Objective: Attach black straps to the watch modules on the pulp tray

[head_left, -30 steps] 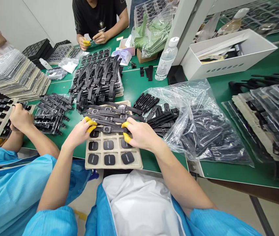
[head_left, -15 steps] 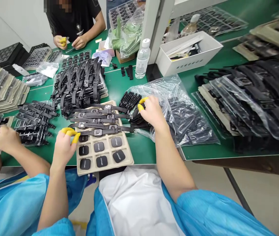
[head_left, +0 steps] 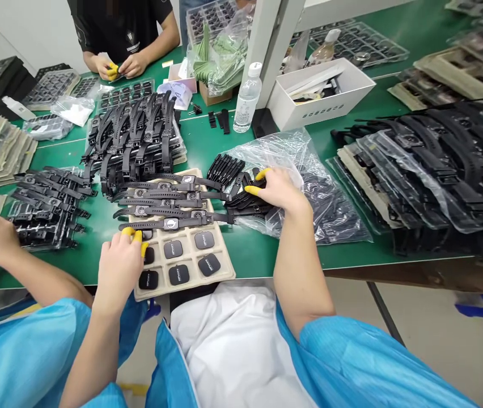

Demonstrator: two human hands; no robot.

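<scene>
Yellow finger cots cover fingertips of both my hands. My left hand (head_left: 121, 263) is at the left edge of a beige compartment tray (head_left: 227, 258), its fingers bent together over the square black watch cases; whatever they pinch is hidden. Several watch cases, such as this watch case (head_left: 173, 249), sit in the near compartments. Across the far part of the tray lie watches with black straps (head_left: 152, 213). My right hand (head_left: 282, 187) reaches over a loose pile of black watch straps (head_left: 241, 199), thumb and forefinger apart, nothing visibly gripped.
A clear plastic bag of straps (head_left: 330, 209) lies to the right, beyond it stacked trays of watches (head_left: 428, 147). More strapped watches (head_left: 135, 133) are piled behind the tray. A water bottle (head_left: 248, 99) and white box (head_left: 320, 102) stand further back. Co-workers' hands are at left and across.
My left hand has moved slightly right and its fingers have drawn together over the tray. My right hand has shifted right over the strap pile, its fingers spreading further apart.
</scene>
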